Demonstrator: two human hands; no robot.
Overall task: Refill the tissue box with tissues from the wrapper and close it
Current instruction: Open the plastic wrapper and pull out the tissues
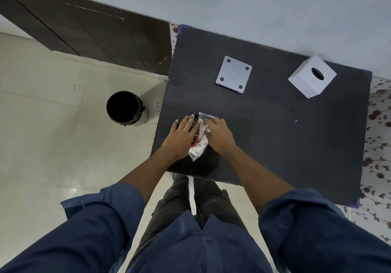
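A crinkled plastic tissue wrapper (200,139), clear with red, white and black print, lies near the table's front left edge. My left hand (182,135) rests flat on its left side, fingers spread. My right hand (220,135) grips its right side, fingers curled on the plastic. A white cube tissue box (312,77) with an oval hole in its top stands at the back right of the table. Its flat white base panel (233,74), with a dark round pad at each corner, lies apart from it at the back middle.
The dark table top (275,135) lies over a floral cloth (378,124), with blue tape at the corners. A round bin with a black liner (127,108) stands on the tiled floor left of the table. A dark wooden panel (95,33) leans at the back left.
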